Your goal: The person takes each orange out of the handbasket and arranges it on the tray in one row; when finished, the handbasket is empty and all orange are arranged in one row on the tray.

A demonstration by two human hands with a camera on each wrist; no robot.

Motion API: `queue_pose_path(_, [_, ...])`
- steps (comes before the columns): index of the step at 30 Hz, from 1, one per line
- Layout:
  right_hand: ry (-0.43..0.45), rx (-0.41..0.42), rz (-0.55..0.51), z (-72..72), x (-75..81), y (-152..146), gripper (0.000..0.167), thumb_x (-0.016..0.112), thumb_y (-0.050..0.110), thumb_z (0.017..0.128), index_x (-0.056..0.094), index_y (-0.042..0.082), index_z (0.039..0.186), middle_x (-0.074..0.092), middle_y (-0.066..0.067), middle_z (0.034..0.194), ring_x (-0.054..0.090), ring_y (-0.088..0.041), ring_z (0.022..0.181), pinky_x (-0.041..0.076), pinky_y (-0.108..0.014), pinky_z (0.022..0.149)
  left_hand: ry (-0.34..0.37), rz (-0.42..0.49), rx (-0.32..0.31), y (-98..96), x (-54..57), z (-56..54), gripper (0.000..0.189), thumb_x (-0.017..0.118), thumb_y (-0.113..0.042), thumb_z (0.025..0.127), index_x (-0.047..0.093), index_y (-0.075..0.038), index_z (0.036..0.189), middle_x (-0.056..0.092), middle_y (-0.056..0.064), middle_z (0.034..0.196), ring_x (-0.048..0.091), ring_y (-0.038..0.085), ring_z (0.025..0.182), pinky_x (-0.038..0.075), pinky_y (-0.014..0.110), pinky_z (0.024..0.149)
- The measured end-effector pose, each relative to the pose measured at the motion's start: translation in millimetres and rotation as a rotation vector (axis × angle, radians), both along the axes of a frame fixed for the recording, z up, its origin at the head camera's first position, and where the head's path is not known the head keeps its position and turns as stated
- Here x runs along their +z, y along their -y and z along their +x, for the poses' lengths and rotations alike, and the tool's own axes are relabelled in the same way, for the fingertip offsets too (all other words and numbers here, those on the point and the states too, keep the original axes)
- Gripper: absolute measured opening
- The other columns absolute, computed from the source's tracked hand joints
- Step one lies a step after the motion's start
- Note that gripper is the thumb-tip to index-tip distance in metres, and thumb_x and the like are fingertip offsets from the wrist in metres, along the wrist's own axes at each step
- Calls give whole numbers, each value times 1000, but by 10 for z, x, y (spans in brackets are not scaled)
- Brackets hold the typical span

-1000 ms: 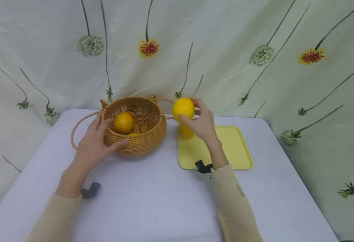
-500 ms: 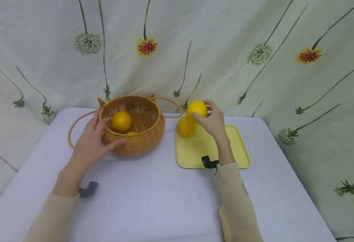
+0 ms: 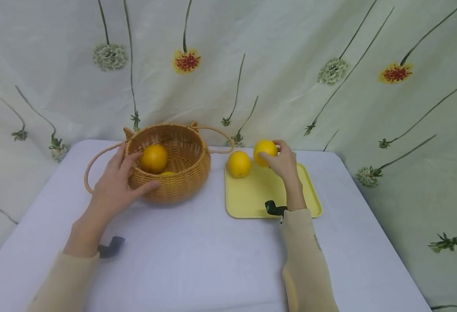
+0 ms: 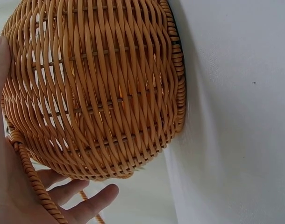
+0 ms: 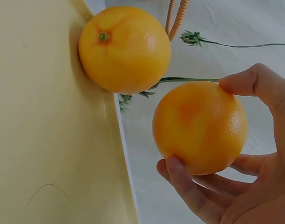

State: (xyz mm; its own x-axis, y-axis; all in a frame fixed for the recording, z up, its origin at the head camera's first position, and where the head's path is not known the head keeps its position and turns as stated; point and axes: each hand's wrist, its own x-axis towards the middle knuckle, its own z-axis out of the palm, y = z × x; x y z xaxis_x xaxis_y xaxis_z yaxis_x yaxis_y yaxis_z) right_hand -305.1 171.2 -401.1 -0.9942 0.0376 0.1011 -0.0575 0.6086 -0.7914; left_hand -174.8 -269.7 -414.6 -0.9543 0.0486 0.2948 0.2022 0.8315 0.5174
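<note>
My left hand holds the left side of a wicker basket, its thumb along the front and its index finger over the rim. In the left wrist view, spread fingers show past the woven wall, and a loop handle crosses the palm. Inside the basket lies an orange, with part of another below it. My right hand pinches an orange between thumb and fingertips, over the back of a yellow tray. Another orange sits in the tray's back left corner.
The basket's right loop handle reaches toward the tray. A white cloth covers the table, and a flower-print curtain hangs behind it. Dark camera mounts stick out from both wrists.
My right hand has moved right and down with its orange, from beside the basket's handle to over the tray, uncovering the tray's other orange. My left hand stays on the basket.
</note>
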Motion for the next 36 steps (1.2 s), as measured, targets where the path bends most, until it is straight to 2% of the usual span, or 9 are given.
queue_pose_path(10, [97, 35, 77, -39, -165, -8, 75, 76, 40, 90, 50, 7, 151, 60, -26, 142, 72, -37, 98, 64, -43, 80, 0, 8, 2, -13, -31, -10, 94, 82, -58, 86, 39, -17, 160, 2, 14, 178, 16, 50, 159, 30, 84, 107])
queue_pose_path(13, [121, 28, 105, -28, -197, -8, 75, 76, 40, 90, 50, 6, 151, 59, -26, 144, 67, -39, 110, 62, -47, 90, -3, 13, 0, -18, -62, -11, 95, 82, -58, 86, 39, -17, 160, 2, 14, 178, 17, 50, 159, 31, 84, 106])
queue_pose_path(17, [150, 35, 144, -11, -242, 4, 75, 75, 40, 91, 50, 4, 152, 58, -27, 145, 53, -44, 129, 54, -54, 104, -7, 13, 3, -9, -87, 7, 95, 84, -57, 85, 40, -17, 160, 3, 14, 178, 17, 50, 159, 31, 85, 103])
queue_pose_path(23, [162, 74, 179, -47, -169, 19, 76, 75, 38, 92, 47, 5, 154, 56, -26, 149, 52, -43, 132, 51, -55, 107, -40, 16, 16, 6, -60, -34, 94, 85, -56, 84, 42, -18, 158, 5, 12, 178, 19, 49, 159, 32, 85, 102])
queue_pose_path(29, [217, 113, 218, -28, -113, 11, 77, 72, 35, 97, 39, 2, 159, 47, -23, 160, 48, -43, 143, 42, -57, 119, -37, 20, 24, -1, -79, -24, 93, 84, -56, 84, 42, -18, 158, 5, 12, 178, 19, 49, 159, 32, 86, 102])
queue_pose_path(36, [176, 110, 204, 8, -26, -19, 78, 72, 35, 99, 38, 2, 160, 45, -27, 161, 46, -45, 145, 41, -57, 120, -42, 19, 24, -19, -63, -29, 93, 85, -55, 84, 42, -18, 158, 6, 11, 178, 19, 49, 158, 32, 86, 101])
